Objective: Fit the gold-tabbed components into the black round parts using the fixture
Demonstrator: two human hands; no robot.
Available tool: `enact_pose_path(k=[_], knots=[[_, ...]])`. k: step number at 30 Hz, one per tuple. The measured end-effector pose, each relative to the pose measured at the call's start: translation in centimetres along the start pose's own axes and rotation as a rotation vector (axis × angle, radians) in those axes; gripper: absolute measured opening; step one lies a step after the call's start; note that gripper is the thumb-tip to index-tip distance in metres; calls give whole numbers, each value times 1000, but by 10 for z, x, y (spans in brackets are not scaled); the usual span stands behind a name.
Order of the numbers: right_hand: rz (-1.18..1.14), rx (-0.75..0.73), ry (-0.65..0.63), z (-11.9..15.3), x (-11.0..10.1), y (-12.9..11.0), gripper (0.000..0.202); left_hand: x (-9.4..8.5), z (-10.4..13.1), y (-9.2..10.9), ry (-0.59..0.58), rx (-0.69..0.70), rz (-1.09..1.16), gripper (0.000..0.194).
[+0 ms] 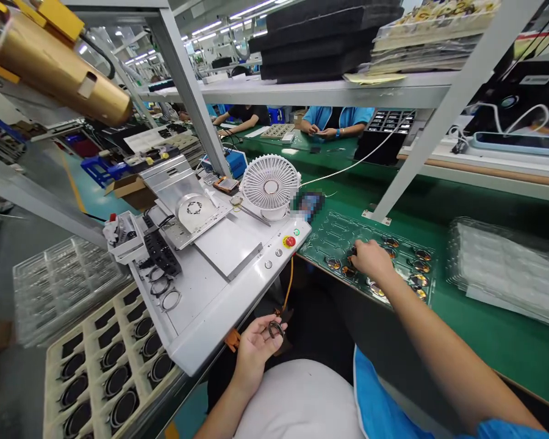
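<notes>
Black ring (276, 330) in my left hand (257, 346), fingers half-curled around it, I set my right hand (373, 261), grip hidden, over the clear tray (332, 230) by the counter's near edge (457, 350), apparently picking round parts (422, 266), which calls for gentle lifting.

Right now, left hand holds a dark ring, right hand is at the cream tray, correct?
Wrong tray: the right hand is at the clear tray on the green tabletop, as the head view shows. The left hand does hold a dark ring.
</notes>
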State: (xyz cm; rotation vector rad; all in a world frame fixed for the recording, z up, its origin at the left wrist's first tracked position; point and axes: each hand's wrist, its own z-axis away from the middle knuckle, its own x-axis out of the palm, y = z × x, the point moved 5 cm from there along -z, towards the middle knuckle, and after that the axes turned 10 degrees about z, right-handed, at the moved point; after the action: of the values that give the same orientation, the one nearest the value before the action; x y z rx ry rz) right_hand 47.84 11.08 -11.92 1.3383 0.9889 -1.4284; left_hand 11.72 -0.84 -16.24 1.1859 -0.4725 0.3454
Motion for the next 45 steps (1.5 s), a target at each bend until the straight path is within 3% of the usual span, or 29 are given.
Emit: enact_pose_path(k=[9,16,22,28,31,35,37,41,45], knots=[[181,-22,-72,-9,10,22,33,1,5,-3,-44,2,-19,41],[215,-38,-56,-18,9,14,30,5,6,-3,-89,-14,-40,40],[129,-6,7,-17,11,23,36,3,12,0,-71,-15,10,39],[-107,53,117,-11,5,36,43,3,12,-3,-96,-25,15,39],[-295,-59,148,9,-1,15,39,7,10,-2,-130,-37,20,42],[-868,-480,176,61,-18,-50,27,25,4,9,-254,-51,2,52],[-1046,-642,196,89,-28,-81,18,38,2,17,-342,-69,14,62],[-1091,-818,291,128,-43,-122,13,48,2,31,-433,-110,106,73],[-1024,-947,238,137,-48,-146,15,36,6,36,-407,-120,129,71]])
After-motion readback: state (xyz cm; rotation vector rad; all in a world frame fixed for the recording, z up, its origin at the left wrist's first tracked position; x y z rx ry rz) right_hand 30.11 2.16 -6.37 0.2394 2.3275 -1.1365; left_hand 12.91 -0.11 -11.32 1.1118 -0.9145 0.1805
